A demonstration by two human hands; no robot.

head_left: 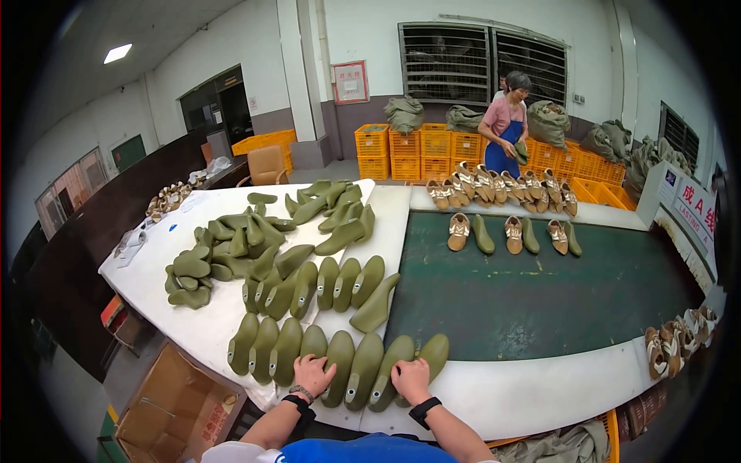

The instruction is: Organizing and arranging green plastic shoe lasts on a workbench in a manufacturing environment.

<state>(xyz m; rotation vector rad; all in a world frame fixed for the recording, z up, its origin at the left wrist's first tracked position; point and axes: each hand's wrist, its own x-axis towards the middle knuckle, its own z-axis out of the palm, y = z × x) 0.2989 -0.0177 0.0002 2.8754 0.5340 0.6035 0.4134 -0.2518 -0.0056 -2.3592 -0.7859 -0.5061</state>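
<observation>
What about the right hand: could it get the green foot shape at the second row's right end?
Probably yes: the front row stands between, but the right hand could reach over, and nothing covers that foot shape.

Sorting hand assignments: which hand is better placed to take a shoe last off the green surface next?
Likely the right hand: it's nearer the green surface and the lasts there; the left hand sits farther left.

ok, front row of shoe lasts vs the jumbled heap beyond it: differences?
Arrangement: the front row is lined up side by side; the heap points every which way.
Hands: the left hand and right hand are at the front row; neither is at the heap.
Count: the heap has more lasts than the front row.
Shared: olive-green colour.
</observation>
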